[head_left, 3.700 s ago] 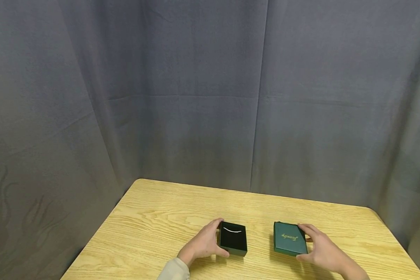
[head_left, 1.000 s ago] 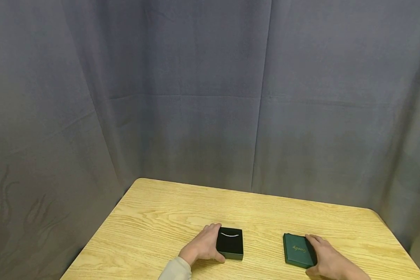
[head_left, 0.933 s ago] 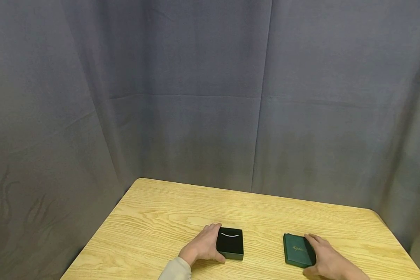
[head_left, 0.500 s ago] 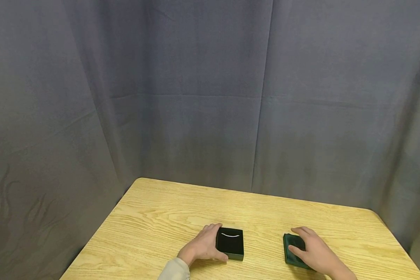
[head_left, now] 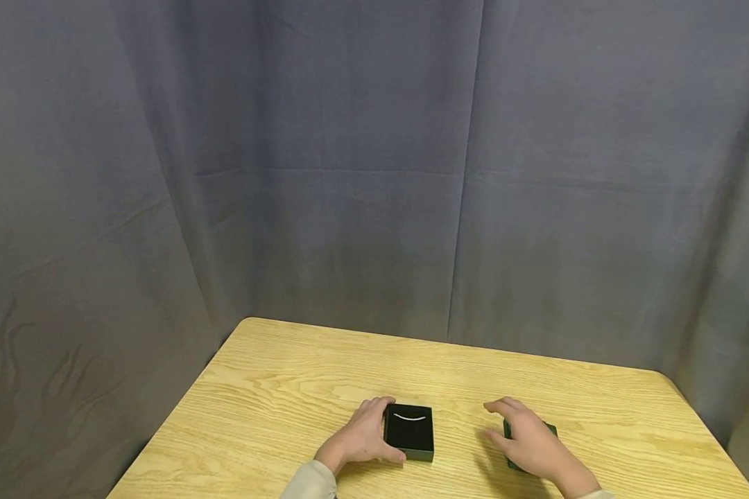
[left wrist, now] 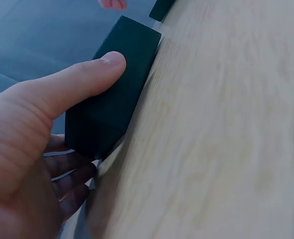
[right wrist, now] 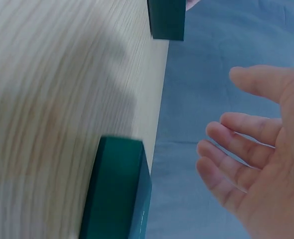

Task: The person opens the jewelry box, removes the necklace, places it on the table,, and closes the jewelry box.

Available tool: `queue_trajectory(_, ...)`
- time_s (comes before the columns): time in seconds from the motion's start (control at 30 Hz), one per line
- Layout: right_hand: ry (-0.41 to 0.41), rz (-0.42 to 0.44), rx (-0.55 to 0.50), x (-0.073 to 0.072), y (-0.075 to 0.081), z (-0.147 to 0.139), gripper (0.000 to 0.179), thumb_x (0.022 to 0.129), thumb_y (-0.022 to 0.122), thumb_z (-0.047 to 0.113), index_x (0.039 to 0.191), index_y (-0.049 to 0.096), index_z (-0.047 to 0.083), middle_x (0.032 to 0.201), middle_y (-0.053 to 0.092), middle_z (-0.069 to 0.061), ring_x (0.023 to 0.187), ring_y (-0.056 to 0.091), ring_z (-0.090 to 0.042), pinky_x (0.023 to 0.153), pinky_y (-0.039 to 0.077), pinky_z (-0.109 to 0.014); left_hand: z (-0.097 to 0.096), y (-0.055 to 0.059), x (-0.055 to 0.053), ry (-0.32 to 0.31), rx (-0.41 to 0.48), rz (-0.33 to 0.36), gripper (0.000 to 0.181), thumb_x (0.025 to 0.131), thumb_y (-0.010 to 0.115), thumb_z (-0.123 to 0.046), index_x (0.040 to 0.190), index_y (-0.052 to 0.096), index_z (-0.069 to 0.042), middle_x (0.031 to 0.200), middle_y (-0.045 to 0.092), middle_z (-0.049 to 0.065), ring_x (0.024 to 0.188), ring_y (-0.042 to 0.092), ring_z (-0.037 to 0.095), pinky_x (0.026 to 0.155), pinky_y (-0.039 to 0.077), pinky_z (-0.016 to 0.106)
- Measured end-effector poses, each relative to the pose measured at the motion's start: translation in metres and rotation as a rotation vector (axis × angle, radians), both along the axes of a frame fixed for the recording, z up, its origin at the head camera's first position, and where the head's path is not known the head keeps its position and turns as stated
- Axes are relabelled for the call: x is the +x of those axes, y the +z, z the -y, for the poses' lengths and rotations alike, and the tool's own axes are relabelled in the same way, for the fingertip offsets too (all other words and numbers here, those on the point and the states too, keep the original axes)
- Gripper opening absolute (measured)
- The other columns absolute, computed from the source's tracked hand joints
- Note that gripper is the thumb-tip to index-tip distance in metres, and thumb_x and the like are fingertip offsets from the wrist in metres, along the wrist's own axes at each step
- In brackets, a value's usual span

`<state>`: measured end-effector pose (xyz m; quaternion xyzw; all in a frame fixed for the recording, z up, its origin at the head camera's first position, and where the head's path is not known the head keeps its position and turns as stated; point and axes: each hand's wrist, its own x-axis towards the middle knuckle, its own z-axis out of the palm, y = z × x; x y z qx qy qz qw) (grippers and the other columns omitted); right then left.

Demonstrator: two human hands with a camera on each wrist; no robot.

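My left hand (head_left: 363,434) holds the open dark green jewelry box (head_left: 408,436) on the wooden table, thumb on its near side and fingers at the far side. Inside is a black pad bearing a thin silver chain (head_left: 409,418), which lies in a shallow curve. The left wrist view shows the thumb (left wrist: 94,74) flat against the green box wall (left wrist: 114,99). Over the green lid (head_left: 551,429), farther right on the table, hovers my right hand (head_left: 527,440), fingers apart and holding nothing. Most of the lid is hidden beneath it in the head view; its side shows in the right wrist view.
The pale wooden table (head_left: 324,360) has rounded back corners. Grey curtains (head_left: 349,242) hang behind it and along both sides.
The right hand first set the lid down farther right, then let go of it, rose and moved left across it. The left hand stays at the box, which shifted slightly left and nearer earlier.
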<state>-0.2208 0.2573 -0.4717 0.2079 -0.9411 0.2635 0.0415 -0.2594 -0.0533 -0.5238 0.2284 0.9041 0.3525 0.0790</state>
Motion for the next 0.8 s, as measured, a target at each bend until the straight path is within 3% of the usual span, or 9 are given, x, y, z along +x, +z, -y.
queue_trajectory(0.2, 0.021, 0.049, -0.029, -0.003, -0.005, 0.010, 0.041, 0.092, 0.063, 0.027, 0.121, 0.058, -0.001, 0.117, 0.058, -0.010, 0.098, 0.058, -0.028, 0.077, 0.050, -0.040, 0.001, -0.006, -0.001, 0.016, 0.030, 0.007, 0.101, 0.063, 0.084, -0.049, 0.142, 0.037, -0.007, 0.141, 0.040, 0.008, 0.128, 0.035, 0.028, 0.102, 0.031, 0.050)
queue_trajectory(0.4, 0.041, 0.069, -0.041, -0.006, -0.006, 0.022, 0.037, 0.091, 0.065, 0.023, 0.119, 0.060, 0.000, 0.116, 0.059, -0.010, 0.102, 0.058, -0.030, 0.078, 0.050, -0.043, 0.001, -0.006, -0.001, 0.020, 0.050, -0.003, 0.102, 0.062, 0.084, -0.049, 0.142, 0.037, -0.007, 0.140, 0.041, 0.008, 0.126, 0.036, 0.028, 0.101, 0.033, 0.050)
queue_trajectory(0.8, 0.112, -0.003, 0.003, -0.011, -0.011, 0.048, 0.032, 0.092, 0.063, 0.024, 0.117, 0.063, 0.004, 0.114, 0.060, -0.002, 0.107, 0.057, -0.026, 0.085, 0.047, -0.045, 0.001, -0.006, -0.001, 0.027, 0.056, 0.019, 0.104, 0.062, 0.083, -0.051, 0.144, 0.034, -0.008, 0.142, 0.039, 0.010, 0.127, 0.035, 0.029, 0.101, 0.033, 0.051)
